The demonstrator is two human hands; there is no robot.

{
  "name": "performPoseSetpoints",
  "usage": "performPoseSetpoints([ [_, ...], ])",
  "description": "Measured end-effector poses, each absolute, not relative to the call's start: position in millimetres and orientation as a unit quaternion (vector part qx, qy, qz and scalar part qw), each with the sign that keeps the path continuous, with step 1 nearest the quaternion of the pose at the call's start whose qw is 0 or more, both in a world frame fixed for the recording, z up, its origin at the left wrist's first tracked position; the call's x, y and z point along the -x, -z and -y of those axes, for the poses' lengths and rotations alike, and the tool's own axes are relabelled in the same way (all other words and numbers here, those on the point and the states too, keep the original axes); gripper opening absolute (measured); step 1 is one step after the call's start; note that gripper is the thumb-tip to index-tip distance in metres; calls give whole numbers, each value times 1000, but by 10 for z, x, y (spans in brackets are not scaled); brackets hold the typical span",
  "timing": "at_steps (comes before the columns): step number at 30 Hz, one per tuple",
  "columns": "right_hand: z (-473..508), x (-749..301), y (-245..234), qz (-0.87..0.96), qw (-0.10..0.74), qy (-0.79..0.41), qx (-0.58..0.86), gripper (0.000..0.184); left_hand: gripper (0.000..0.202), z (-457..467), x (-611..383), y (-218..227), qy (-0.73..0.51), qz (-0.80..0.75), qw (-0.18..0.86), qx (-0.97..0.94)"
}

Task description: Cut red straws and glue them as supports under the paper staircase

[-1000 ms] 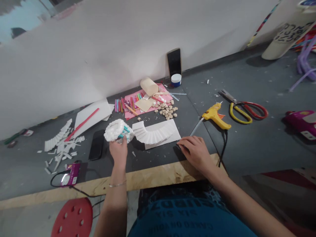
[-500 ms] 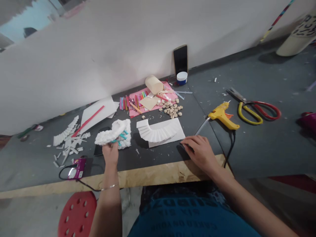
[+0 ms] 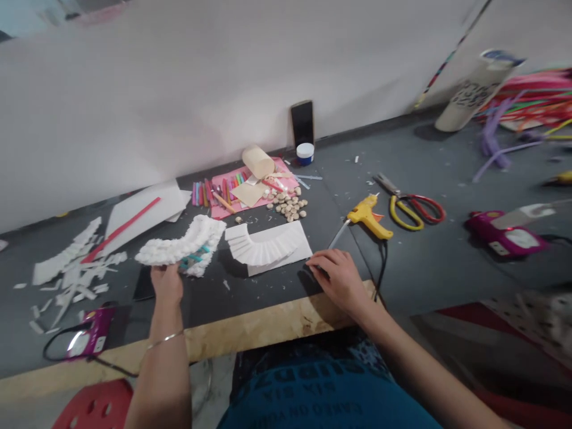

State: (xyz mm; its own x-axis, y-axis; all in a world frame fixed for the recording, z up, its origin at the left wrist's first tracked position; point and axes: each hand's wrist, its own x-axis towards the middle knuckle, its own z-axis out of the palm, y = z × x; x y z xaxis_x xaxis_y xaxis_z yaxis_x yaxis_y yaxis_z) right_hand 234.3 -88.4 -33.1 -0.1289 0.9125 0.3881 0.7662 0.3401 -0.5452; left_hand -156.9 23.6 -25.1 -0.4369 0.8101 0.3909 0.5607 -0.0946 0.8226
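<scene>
My left hand (image 3: 167, 283) is closed round the lower edge of a fluffy white craft piece (image 3: 172, 250) with teal parts on its underside, raised and tilted over the table. My fingertips there are hidden behind it. Resting on the table, my right hand (image 3: 337, 277) has loosely bent fingers at the near right corner of a white card (image 3: 299, 241); nothing shows in them. A curved strip of pleated white paper (image 3: 263, 247) lies on that card. Just beyond my right hand is a yellow glue gun (image 3: 369, 217) with a clear glue stick (image 3: 338, 234) in its back.
Scissors (image 3: 409, 205) and a purple device (image 3: 509, 232) lie right. Wooden pieces (image 3: 290, 208), crayons (image 3: 214, 193) and a white-lidded jar (image 3: 305, 154) are behind. White paper scraps (image 3: 75, 283) and another purple device (image 3: 92, 333) lie left. A tumbler (image 3: 473, 95) stands back right.
The view has swung to the right, bringing the second purple device and coloured strips into sight. My left hand has tilted the fluffy piece so more of its top shows. My right hand stays by the card.
</scene>
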Motion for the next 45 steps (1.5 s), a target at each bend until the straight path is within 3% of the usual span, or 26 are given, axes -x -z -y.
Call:
performPoseSetpoints([
  [4, 881, -2398, 192, 731, 350, -128, 571, 17, 30, -298, 1627, 195, -525, -691, 125, -480],
  [7, 797, -2665, 105, 716, 358, -112, 589, 15, 27, -247, 1700, 152, -432, -736, 97, -513],
  [9, 702, -2958, 53, 687, 373, -75, 619, 17, 35, -146, 1748, 143, -359, -759, 86, -536],
  [13, 456, -3510, -53, 633, 332, -7, 700, 27, 49, 187, 1783, 146, -391, -782, 33, -485],
  [17, 156, -3578, -184, 673, 289, -10, 681, 24, 32, 524, 1678, 101, -447, -789, -8, -422],
  [20, -129, -3303, -310, 720, 279, -26, 635, 20, 24, 689, 1514, 90, -418, -794, -48, -440],
  [27, -1014, -2393, -449, 767, 140, -79, 621, 23, 25, 899, 1033, 323, -367, -731, 72, -571],
  [34, -1688, -1934, -179, 739, 50, -97, 665, 30, 26, 965, 920, 431, -370, -699, 79, -607],
  [45, -1719, -1932, -61, 738, 16, -95, 668, 35, 25, 988, 886, 400, -386, -697, 114, -593],
])
